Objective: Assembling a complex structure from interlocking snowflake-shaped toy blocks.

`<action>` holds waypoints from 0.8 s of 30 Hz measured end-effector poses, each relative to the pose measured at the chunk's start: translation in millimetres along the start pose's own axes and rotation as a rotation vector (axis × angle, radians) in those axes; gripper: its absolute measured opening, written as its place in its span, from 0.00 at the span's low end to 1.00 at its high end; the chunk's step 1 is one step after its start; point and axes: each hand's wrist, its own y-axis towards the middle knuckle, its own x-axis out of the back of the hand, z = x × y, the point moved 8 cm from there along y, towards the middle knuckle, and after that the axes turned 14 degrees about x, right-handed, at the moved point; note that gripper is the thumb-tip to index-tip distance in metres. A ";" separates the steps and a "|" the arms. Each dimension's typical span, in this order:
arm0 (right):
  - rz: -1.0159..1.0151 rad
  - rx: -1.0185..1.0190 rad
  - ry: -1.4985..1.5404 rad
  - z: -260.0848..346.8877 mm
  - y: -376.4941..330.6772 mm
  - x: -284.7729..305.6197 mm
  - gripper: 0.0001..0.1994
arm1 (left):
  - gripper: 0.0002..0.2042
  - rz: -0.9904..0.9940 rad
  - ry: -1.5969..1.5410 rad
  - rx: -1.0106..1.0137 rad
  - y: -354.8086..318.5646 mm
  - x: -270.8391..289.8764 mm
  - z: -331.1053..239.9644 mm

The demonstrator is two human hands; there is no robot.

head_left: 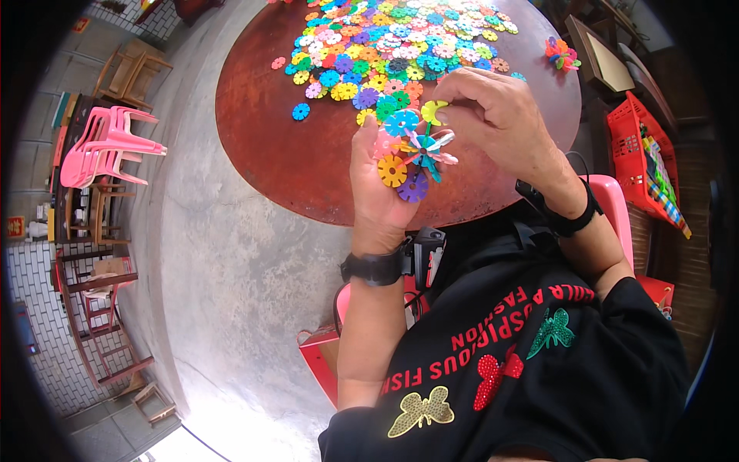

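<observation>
Right fingers (456,86), a yellow-green disc (429,112) between their tips

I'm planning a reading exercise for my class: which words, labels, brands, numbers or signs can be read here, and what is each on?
Black shirt: large red capital letters, upside down here, readable in part; wording not copied out.
Small red sign, left edge: too small to read.
Orange-red patch, upper left: too small to tell.
Flower-shaped discs in the left hand: no lettering visible.

Discs (392,165): smooth plast.; tbl (285,169): glossy; chairs (104,146): smooth plast.; shirt (608,377): matt cloth.
</observation>
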 end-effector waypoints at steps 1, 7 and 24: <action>0.000 0.001 0.000 -0.2 -0.3 0.1 0.04 | 0.30 0.000 0.016 -0.013 -0.4 -0.2 -1.2; 0.037 0.013 0.019 -5.8 -2.5 -3.7 0.04 | 0.23 -0.006 0.107 -0.070 0.2 -0.5 -3.0; 0.127 0.058 0.001 -8.9 -11.6 -18.2 0.06 | 0.19 -0.095 0.092 -0.060 2.7 5.6 9.7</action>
